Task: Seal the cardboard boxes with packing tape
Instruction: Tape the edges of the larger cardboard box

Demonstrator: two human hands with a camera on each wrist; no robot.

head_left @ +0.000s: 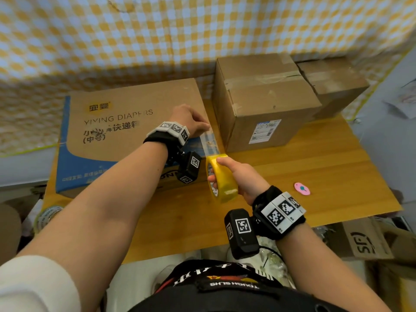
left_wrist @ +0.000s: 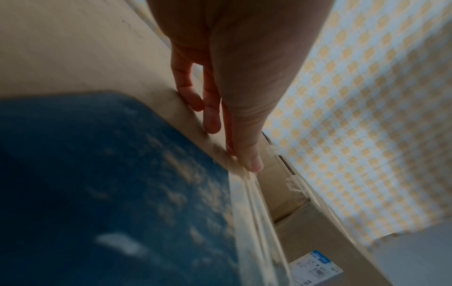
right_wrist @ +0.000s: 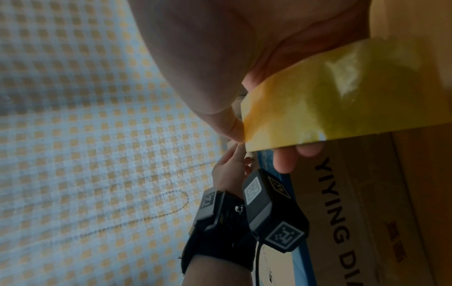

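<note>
Fingers of the left hand lay straight, pressing the clear tape strip onto the right edge of the diaper box, which sat on the left of the desk. Just nearer and to the right, the right hand gripped the yellow tape roll, thumb on top, fingers through its core. Farther right stood two sealed boxes, touching, with a pink tag near the desk's right edge.

Right hand around tape roll
</note>
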